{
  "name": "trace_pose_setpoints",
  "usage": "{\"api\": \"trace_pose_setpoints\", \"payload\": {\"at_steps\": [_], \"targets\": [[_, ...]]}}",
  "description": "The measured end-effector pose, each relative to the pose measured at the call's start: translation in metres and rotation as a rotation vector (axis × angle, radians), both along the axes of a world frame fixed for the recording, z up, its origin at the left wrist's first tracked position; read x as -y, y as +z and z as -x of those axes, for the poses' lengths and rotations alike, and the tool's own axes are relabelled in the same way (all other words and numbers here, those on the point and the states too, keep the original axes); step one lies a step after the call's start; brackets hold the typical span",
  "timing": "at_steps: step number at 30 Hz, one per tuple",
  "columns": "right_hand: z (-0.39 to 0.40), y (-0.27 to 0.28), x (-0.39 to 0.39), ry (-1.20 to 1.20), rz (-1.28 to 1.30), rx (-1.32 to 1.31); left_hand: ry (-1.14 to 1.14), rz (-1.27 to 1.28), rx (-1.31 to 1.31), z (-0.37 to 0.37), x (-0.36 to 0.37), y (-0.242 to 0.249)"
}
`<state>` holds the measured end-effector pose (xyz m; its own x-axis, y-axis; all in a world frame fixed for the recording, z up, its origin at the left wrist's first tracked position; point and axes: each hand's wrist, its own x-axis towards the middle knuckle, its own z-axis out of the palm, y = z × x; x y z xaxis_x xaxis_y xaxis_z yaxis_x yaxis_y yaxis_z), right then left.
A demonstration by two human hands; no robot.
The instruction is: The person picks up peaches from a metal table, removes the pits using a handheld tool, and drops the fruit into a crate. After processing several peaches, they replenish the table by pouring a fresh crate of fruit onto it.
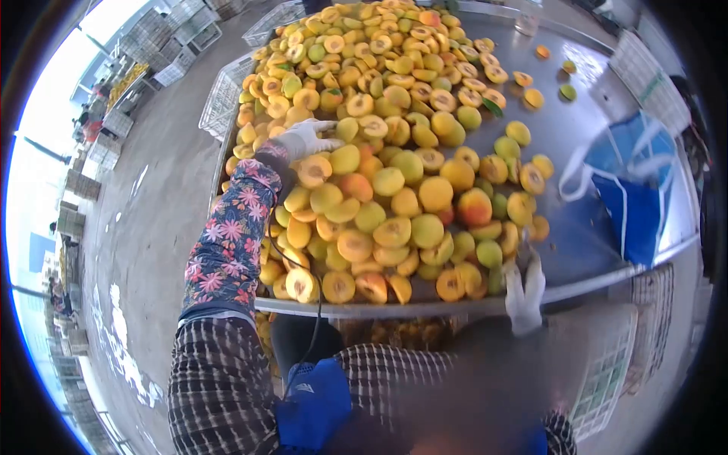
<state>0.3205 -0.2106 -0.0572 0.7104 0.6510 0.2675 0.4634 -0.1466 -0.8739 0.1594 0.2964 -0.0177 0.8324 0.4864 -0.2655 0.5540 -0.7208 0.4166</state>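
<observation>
Halved and whole yellow-orange fruit (390, 182) lies heaped on a metal table (569, 220). My left hand (305, 139), in a white glove, reaches over the left side of the heap, its fingers apart and pointing right, touching or just above the fruit. Nothing shows in its grip. At the front edge of the table, right of the heap, is my right hand (525, 297), also gloved. Its fingers point up and stand apart beside the nearest fruit. A small greyish shape above them is too blurred to make out.
A blue and white bag (633, 189) lies on the table's right side, near a white crate (648, 80). White crates (221, 98) stand beyond the left edge. Another crate (607, 371) is below at the right. A dark cable (317, 303) hangs across the front edge.
</observation>
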Motion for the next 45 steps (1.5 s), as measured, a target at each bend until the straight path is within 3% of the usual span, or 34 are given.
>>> {"api": "trace_pose_setpoints", "payload": {"at_steps": [3,6,7,10,12,14,15,18,20,21,24,25,29,30,32,34,38,39,45], "targets": [[0.001,-0.007,0.001,-0.014,-0.041,-0.002,-0.223,-0.213,0.067,0.013,0.006,-0.016],[-0.003,-0.015,0.001,-0.035,-0.096,0.011,-0.150,-0.105,0.085,0.023,0.043,0.010],[-0.002,-0.013,0.000,-0.043,-0.132,-0.113,-0.155,-0.273,-0.058,0.022,0.078,0.036],[-0.007,-0.024,-0.001,-0.066,-0.266,-0.297,-0.270,-0.586,-0.005,0.022,0.150,0.052],[0.003,-0.009,0.001,-0.114,-0.315,-0.377,-0.214,-0.631,0.236,0.017,0.207,0.061],[0.019,0.002,0.006,-0.099,-0.358,-0.369,-0.387,-0.635,0.493,0.000,0.243,0.029],[0.022,-0.003,0.010,-0.091,-0.347,-0.269,-0.462,-0.557,0.501,-0.003,0.268,0.025],[0.044,0.005,0.023,-0.092,-0.333,-0.431,-0.681,-0.342,0.560,-0.017,0.322,0.003],[0.065,0.024,0.032,-0.061,-0.317,-0.532,-0.754,-0.215,0.440,-0.023,0.339,-0.010],[0.069,0.020,0.036,-0.073,-0.291,-0.535,-0.693,-0.354,0.534,-0.021,0.347,-0.018],[0.083,0.019,0.052,-0.064,-0.235,-0.578,-0.581,-0.289,0.295,-0.020,0.354,-0.002],[0.087,0.021,0.057,-0.056,-0.221,-0.599,-0.524,-0.226,0.257,-0.014,0.357,0.014],[0.103,0.033,0.067,-0.008,-0.201,-0.672,0.121,0.414,0.738,0.004,0.346,0.009],[0.107,0.034,0.064,0.037,-0.206,-0.592,0.258,1.141,0.892,0.011,0.336,-0.004],[0.115,0.035,0.058,0.130,-0.202,-0.443,0.227,1.785,1.007,0.050,0.345,0.020],[0.138,0.059,0.051,0.248,-0.108,-0.501,0.249,1.824,1.086,0.079,0.360,0.043],[0.169,0.069,0.028,0.375,-0.032,-0.061,0.437,1.905,1.264,0.125,0.375,0.056],[0.177,0.075,0.023,0.405,-0.031,0.057,0.389,1.825,1.255,0.131,0.374,0.049],[0.208,0.085,0.002,0.368,0.044,0.284,0.494,1.731,1.314,0.145,0.371,0.039]]}}
